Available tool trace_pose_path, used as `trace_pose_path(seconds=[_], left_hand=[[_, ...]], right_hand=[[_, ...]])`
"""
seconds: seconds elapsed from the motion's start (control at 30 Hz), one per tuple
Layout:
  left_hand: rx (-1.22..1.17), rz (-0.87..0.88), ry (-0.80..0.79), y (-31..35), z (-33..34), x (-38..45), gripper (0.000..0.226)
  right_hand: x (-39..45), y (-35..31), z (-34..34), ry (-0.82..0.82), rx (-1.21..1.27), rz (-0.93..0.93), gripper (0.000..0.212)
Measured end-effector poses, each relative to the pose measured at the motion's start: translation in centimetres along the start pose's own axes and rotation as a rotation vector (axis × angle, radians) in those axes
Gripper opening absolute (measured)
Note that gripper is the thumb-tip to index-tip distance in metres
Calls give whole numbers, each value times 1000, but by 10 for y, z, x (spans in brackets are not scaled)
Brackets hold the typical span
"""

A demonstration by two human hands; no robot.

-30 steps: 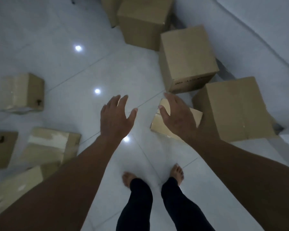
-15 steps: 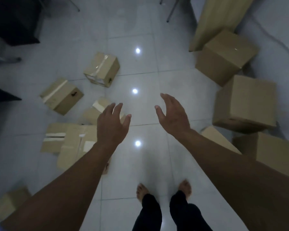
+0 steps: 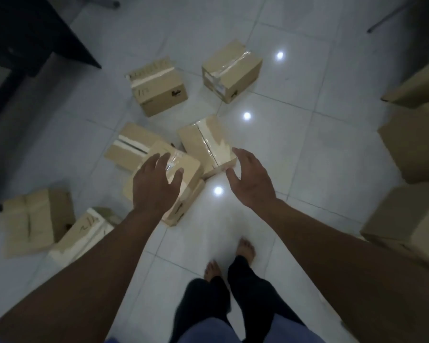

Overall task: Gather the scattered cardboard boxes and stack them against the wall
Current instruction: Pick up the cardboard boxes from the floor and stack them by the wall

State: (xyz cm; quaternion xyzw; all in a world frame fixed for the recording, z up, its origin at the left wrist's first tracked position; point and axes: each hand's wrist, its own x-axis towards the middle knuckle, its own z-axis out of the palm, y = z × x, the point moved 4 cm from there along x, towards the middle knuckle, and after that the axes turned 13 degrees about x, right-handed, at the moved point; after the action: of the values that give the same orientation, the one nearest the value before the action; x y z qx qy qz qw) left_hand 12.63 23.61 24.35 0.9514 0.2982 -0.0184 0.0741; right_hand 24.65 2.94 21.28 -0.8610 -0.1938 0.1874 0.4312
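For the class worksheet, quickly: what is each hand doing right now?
Left hand: open, fingers spread, holding nothing.
Right hand: open, holding nothing.

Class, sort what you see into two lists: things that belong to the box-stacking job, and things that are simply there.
Belonging to the job:
- small taped brown cardboard boxes scattered on the floor
- large plain brown cardboard boxes at the right edge
- left hand, open
- right hand, open

Simply there:
- dark furniture, top left
- glossy white floor tiles
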Motion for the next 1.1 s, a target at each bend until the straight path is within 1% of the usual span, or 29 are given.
trace_pose_path(seconds=[0.1, 0.27, 0.4, 0.57, 0.67, 0.77, 0.87, 0.97, 1.1], left_hand=[[-44, -148, -27, -28, 14, -1, 55], [-96, -340, -94, -78, 46, 7, 62], [-154, -460, -150, -117, 85, 30, 62], [-195, -575, -219, -158, 157, 52, 67], [-206, -632, -257, -183, 206, 63, 72], [-222, -743, -262, -204, 248, 69, 78], [-248, -855, -254, -214, 283, 68, 86], [-276, -1012, -286, -215, 313, 58, 100], [-409, -1193, -287, -207, 341, 47, 118]], right_hand=[[26, -9, 25, -101, -17, -16, 55], [80, -29, 81, -227, -38, -30, 55], [127, -27, 132, -269, -60, -11, 57], [179, 8, 202, -306, -137, -9, 59], [203, 41, 248, -367, -172, -6, 62], [223, 73, 288, -442, -208, 5, 69], [238, 100, 315, -459, -228, 25, 77], [249, 123, 333, -472, -251, 73, 86], [258, 144, 349, -497, -216, 171, 95]])
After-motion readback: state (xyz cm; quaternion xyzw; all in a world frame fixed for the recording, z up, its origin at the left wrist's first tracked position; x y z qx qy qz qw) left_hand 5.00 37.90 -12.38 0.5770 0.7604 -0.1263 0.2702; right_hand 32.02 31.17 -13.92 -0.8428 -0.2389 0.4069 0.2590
